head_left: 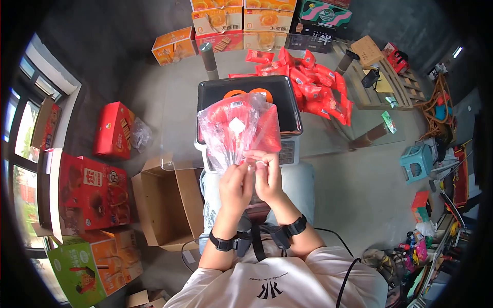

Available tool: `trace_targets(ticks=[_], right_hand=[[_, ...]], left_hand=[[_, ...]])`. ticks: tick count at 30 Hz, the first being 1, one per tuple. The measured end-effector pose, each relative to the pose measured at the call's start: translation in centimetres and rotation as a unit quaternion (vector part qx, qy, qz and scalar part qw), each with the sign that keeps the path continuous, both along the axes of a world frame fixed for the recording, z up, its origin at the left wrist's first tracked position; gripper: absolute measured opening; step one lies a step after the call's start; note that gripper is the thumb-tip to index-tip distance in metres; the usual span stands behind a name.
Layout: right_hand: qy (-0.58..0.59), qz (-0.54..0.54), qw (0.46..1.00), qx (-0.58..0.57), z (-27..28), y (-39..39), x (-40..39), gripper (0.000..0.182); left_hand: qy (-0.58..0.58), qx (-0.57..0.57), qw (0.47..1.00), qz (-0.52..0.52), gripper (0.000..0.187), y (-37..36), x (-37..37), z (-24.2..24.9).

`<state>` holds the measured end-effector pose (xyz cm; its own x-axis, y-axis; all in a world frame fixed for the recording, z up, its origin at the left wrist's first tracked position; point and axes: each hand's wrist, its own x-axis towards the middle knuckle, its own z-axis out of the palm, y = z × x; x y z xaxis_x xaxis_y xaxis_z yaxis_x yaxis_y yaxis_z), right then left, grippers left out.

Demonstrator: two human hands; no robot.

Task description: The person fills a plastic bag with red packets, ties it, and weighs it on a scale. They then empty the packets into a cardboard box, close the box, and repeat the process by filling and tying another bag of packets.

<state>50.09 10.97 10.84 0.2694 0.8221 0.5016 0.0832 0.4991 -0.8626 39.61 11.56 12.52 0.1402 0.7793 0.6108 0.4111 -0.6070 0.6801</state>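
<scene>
A clear plastic bag [229,134] with red packets [268,126] inside lies on the black tray of a weighing scale [208,91]. Its gathered mouth points toward me. My left hand [236,188] is closed in a pinch on the bag's mouth at the near edge of the scale. Just to its right, my right hand [268,178] pinches the twisted plastic too, fingertips close to the left ones. Whether a tie is between the fingers is too small to tell. The scale's keypad [287,152] shows partly at the right.
Several loose red packets [321,92] are heaped on the glass table [179,120] behind the scale. An open cardboard box [163,205] stands on the floor at my left. Gift boxes [218,23] are stacked beyond the table. A blue stool [417,163] is at the right.
</scene>
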Motion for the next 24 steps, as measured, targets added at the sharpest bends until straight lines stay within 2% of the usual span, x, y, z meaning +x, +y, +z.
trace_targets(ticks=[2, 4, 5, 6, 8, 11, 13, 14, 15, 16, 18, 20, 22, 23, 24], right_hand=[[-0.007, -0.006, 1.000, 0.003, -0.3, 0.2, 0.0, 0.007], [-0.013, 0.014, 0.996, -0.082, -0.9, 0.3, 0.5, 0.008], [-0.069, -0.069, 0.988, -0.120, -1.1, 0.3, 0.5, 0.009], [-0.069, -0.070, 0.988, -0.120, -0.6, 0.4, 0.5, 0.009], [-0.054, -0.012, 0.983, -0.175, 0.4, 0.7, 0.8, 0.011], [-0.054, 0.011, 0.986, -0.158, 0.3, 0.9, 1.0, 0.011], [-0.056, 0.033, 0.988, -0.142, 0.6, 0.9, 1.4, 0.010], [-0.119, 0.055, 0.980, -0.150, 1.1, 0.8, 1.8, 0.012], [-0.183, 0.078, 0.968, -0.157, 1.4, 0.6, 2.2, 0.014], [-0.182, 0.078, 0.968, -0.155, 1.4, 0.5, 2.4, 0.014], [-0.281, 0.097, 0.951, -0.081, 1.4, -0.1, 2.8, 0.023], [-0.277, 0.119, 0.947, -0.115, 1.9, -0.7, 2.6, 0.028], [-0.321, 0.053, 0.944, -0.062, 2.0, -0.9, 2.1, 0.028], [-0.321, 0.052, 0.944, -0.061, 1.7, -0.8, 2.1, 0.028], [-0.337, 0.029, 0.939, -0.054, 1.4, -0.6, 2.0, 0.027]], left_hand=[[-0.009, 0.011, 1.000, -0.018, 0.018, 0.1, -0.2, 0.2], [0.018, 0.041, 0.999, -0.013, 0.019, 0.2, -0.6, 0.1], [0.018, 0.041, 0.999, -0.013, 0.019, 0.2, -0.7, -0.1], [0.022, 0.032, 0.999, -0.004, 0.019, 0.4, -1.0, -0.3], [0.025, 0.024, 0.999, 0.004, 0.019, 0.7, -1.2, -0.7], [0.053, 0.052, 0.997, 0.023, 0.016, 1.2, -1.4, -0.8], [0.036, 0.023, 0.999, 0.010, 0.015, 1.5, -1.3, -0.5], [0.036, 0.023, 0.999, 0.010, 0.015, 1.6, -1.3, -0.4], [0.028, 0.001, 1.000, 0.008, 0.013, 1.7, -1.2, -0.2], [0.019, -0.021, 1.000, 0.006, 0.011, 1.9, -1.2, 0.0], [-0.015, -0.059, 0.998, -0.009, 0.009, 2.3, -1.0, 0.4], [-0.049, -0.098, 0.994, -0.025, 0.007, 2.2, -1.0, 0.7], [-0.048, -0.180, 0.982, -0.038, 0.008, 2.0, -1.0, 0.9], [-0.047, -0.179, 0.982, -0.039, 0.008, 1.9, -1.0, 0.4], [-0.142, -0.257, 0.954, -0.060, 0.010, 1.8, -1.0, -0.3]])
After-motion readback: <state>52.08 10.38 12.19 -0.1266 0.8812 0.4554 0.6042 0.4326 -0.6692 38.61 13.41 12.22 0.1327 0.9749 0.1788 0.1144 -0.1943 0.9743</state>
